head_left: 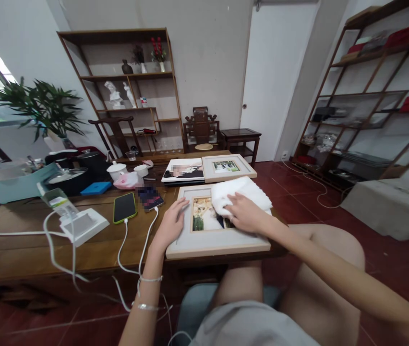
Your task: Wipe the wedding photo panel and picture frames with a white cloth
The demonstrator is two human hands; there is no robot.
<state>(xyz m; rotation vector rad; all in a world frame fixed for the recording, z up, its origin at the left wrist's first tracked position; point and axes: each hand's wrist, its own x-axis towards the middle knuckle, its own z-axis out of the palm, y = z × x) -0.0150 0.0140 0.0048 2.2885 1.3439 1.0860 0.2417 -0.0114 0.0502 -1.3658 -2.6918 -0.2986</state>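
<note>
A picture frame (219,242) with a pale wooden edge and wide white border lies flat on the table before me, a photo in its centre. My left hand (170,223) rests along the frame's left side, its fingers stretched out and holding nothing. On the upper right of the frame, my right hand (244,211) grips a folded white cloth (238,190) and presses it down. The cloth and hand cover part of the photo.
Behind lie a second picture frame (246,163) and a photo book (183,169). To the left on the wooden table (100,250) are a green-edged phone (125,208), another phone (150,198), white cables, a blue box (96,188) and a white power strip (85,225).
</note>
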